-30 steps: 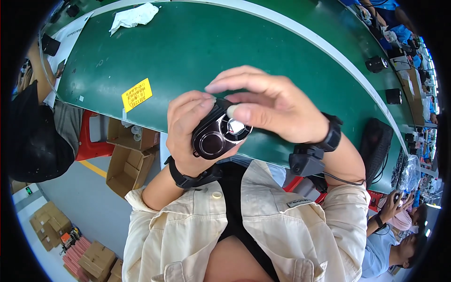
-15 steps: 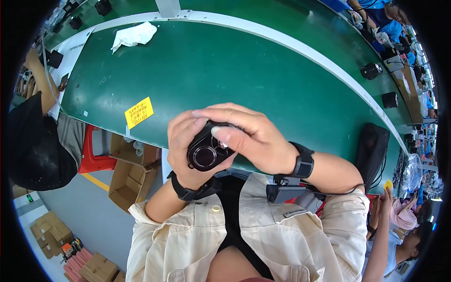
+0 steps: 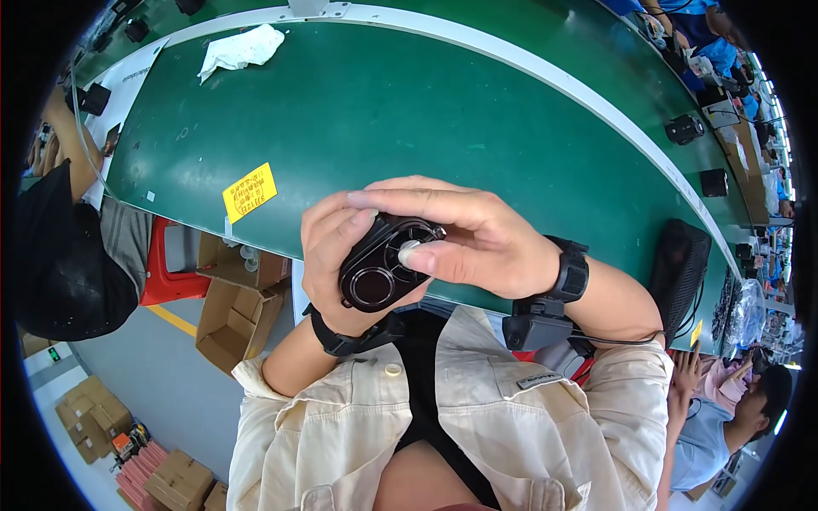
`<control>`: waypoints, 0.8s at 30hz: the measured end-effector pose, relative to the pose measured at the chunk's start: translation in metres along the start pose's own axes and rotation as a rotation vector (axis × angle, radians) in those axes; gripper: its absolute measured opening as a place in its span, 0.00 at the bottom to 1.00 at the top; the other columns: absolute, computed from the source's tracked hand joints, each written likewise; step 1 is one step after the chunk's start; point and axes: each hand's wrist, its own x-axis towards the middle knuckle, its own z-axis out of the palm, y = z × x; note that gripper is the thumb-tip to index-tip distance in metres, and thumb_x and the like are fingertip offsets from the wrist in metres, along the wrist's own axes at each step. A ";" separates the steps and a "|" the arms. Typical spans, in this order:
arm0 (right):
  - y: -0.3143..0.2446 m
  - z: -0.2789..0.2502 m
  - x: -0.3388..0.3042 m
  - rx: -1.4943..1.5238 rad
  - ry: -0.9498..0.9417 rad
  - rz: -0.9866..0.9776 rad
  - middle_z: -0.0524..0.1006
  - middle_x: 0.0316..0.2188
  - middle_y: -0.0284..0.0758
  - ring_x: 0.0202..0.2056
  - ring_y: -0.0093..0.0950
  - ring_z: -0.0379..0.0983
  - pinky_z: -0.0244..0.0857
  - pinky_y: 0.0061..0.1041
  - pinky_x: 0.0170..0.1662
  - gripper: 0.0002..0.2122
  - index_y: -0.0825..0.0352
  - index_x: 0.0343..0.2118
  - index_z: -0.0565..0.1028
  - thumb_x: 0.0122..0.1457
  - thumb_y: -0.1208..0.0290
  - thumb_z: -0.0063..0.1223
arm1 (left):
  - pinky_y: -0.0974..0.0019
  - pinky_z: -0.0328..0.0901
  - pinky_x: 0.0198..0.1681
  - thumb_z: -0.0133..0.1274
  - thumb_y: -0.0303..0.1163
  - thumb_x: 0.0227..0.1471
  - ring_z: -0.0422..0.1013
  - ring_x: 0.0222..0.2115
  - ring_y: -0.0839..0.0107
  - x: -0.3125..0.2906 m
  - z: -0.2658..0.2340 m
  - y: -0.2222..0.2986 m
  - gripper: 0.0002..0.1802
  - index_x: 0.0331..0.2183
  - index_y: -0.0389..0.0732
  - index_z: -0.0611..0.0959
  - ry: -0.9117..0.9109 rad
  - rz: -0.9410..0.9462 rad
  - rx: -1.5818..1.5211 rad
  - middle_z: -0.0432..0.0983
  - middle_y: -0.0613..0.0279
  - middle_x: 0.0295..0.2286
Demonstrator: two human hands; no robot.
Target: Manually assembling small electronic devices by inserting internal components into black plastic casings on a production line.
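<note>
A glossy black, oblong device (image 3: 372,288) is held above the near edge of the green table. Its lower end has a dark round window, and its upper end has a recessed, spoked ring with a small pale centre. My left hand (image 3: 322,243) wraps round its left side and underside, fingers closed. From the right, my right hand (image 3: 490,238) arches over the upper end, its thumb tip pressed on the pale centre. The right fingertips meet the left ones at the top. Both palms hide part of the casing.
On the green table (image 3: 409,111) lie a yellow handwritten note (image 3: 250,192), a crumpled white cloth (image 3: 242,50) and a black mesh pouch (image 3: 679,268). Open cardboard boxes (image 3: 230,332) and a red stool (image 3: 167,264) stand lower left. Co-workers sit at both sides.
My right thumb has straightened and shifted right, so more of the spoked ring shows. The right wrist has moved right too. My left hand keeps its hold.
</note>
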 end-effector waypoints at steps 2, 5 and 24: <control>0.002 0.003 0.000 0.011 0.018 -0.001 0.63 0.58 0.45 0.59 0.35 0.61 0.56 0.32 0.60 0.23 0.71 0.58 0.65 0.60 0.73 0.50 | 0.56 0.65 0.47 0.73 0.40 0.32 0.70 0.44 0.54 -0.001 0.001 -0.001 0.42 0.49 0.39 0.72 -0.003 -0.006 0.004 0.74 0.55 0.42; 0.004 0.006 0.000 0.031 0.052 -0.012 0.64 0.59 0.45 0.58 0.35 0.61 0.58 0.31 0.59 0.23 0.71 0.58 0.65 0.60 0.74 0.51 | 0.56 0.65 0.46 0.73 0.41 0.33 0.70 0.44 0.53 -0.001 0.001 -0.002 0.42 0.50 0.39 0.72 0.011 0.016 0.002 0.74 0.55 0.42; 0.014 0.000 0.007 0.042 0.045 -0.052 0.67 0.56 0.42 0.57 0.32 0.63 0.60 0.30 0.58 0.20 0.68 0.56 0.69 0.60 0.74 0.51 | 0.52 0.65 0.46 0.73 0.37 0.32 0.68 0.44 0.49 0.001 0.002 -0.005 0.44 0.51 0.40 0.70 -0.035 0.087 0.122 0.72 0.53 0.43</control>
